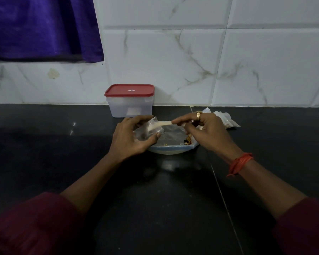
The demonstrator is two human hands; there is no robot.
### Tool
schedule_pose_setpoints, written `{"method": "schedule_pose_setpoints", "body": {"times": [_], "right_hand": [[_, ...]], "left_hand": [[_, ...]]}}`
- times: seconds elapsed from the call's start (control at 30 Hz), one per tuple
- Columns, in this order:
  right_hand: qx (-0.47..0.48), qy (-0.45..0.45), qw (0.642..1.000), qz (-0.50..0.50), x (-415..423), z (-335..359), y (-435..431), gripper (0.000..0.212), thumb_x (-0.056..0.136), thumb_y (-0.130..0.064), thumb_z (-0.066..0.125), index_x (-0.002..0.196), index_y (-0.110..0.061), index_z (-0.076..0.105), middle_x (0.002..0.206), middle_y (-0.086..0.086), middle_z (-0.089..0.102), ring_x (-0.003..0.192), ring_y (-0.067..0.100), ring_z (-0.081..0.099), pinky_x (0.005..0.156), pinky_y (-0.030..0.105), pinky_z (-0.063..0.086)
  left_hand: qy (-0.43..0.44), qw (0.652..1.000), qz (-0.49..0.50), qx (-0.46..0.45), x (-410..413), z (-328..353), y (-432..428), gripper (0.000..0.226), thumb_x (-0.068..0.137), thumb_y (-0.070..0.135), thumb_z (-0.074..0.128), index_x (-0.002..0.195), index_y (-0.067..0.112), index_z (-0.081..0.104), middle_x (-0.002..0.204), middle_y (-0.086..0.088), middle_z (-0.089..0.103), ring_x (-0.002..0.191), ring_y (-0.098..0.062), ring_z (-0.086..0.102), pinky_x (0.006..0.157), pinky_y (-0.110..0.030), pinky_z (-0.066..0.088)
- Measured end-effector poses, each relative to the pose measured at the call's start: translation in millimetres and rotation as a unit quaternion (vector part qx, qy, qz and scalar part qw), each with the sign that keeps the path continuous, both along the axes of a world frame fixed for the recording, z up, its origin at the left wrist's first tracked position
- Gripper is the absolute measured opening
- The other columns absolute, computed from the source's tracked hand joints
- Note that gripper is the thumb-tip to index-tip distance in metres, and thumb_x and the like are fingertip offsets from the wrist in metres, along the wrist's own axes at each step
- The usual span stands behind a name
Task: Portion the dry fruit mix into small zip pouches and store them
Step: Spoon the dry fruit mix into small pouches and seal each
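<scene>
The left hand [131, 137] is holding a small clear pouch [145, 132] over the left side of a pale bowl [166, 149], its grip curling round the pouch with the thumb on the near edge and the fingers on the far edge. The right hand [206, 133] is pinching a white spoon [164, 123], its grip closing on the right end of the handle. The spoon's other end is lying at the pouch's opening, though whether it is inside is hard to tell. The bowl is sitting on the dark table [44, 144] just under both hands, and a little dry fruit mix [188, 141] is showing at its right inner edge. A heap of pouches [226, 119] is lying just beyond the right hand, near the wall. A clear box [130, 107] wearing a red lid [129, 90] is standing beyond the left hand, against the tiled wall [173, 61]. A purple cloth [44, 28] is hanging at far left.
</scene>
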State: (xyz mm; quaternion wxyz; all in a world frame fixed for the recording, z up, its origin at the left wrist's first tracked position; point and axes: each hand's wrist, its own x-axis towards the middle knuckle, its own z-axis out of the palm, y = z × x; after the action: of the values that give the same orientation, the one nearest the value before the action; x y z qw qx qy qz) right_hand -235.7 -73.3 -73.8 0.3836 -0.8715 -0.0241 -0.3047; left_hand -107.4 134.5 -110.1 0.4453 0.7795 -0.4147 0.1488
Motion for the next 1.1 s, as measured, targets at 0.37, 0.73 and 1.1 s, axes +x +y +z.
{"method": "schedule_pose_setpoints", "body": {"times": [0.37, 0.73, 1.1], "right_hand": [[0.051, -0.059, 0.991, -0.105, 2.7, -5.6, -9.6, 0.035, 0.092, -0.002, 0.056, 0.092, -0.029, 0.077, 0.085, -0.016, 0.074, 0.079, 0.004, 0.070, 0.071, 0.027, 0.057], [-0.246, 0.020, 0.965, -0.094, 11.9, -22.3, -1.8, 0.036, 0.092, -0.018, 0.058, 0.109, -0.047, 0.072, 0.070, -0.021, 0.056, 0.066, -0.010, 0.041, 0.090, 0.039, 0.029], [-0.189, -0.058, 0.974, -0.110, 6.1, -12.4, -18.6, 0.032, 0.088, -0.027, 0.047, 0.084, -0.036, 0.077, 0.074, -0.016, 0.072, 0.069, -0.002, 0.054, 0.084, 0.033, 0.023]], "left_hand": [[0.017, 0.998, 0.027, -0.046, 13.9, -3.9, 4.7, 0.063, 0.075, 0.064, 0.071, 0.126, 0.029, 0.063, 0.115, 0.007, 0.068, 0.109, -0.013, 0.061, 0.094, -0.048, 0.053], [0.037, 0.997, 0.001, -0.067, 12.2, -2.0, 5.5, 0.062, 0.077, 0.057, 0.072, 0.129, 0.026, 0.061, 0.121, 0.003, 0.064, 0.111, -0.009, 0.059, 0.093, -0.034, 0.056], [0.039, 0.996, -0.023, -0.073, 10.5, -1.4, 3.8, 0.053, 0.082, 0.044, 0.076, 0.127, 0.021, 0.063, 0.117, 0.006, 0.068, 0.106, -0.010, 0.065, 0.088, -0.035, 0.059]]}}
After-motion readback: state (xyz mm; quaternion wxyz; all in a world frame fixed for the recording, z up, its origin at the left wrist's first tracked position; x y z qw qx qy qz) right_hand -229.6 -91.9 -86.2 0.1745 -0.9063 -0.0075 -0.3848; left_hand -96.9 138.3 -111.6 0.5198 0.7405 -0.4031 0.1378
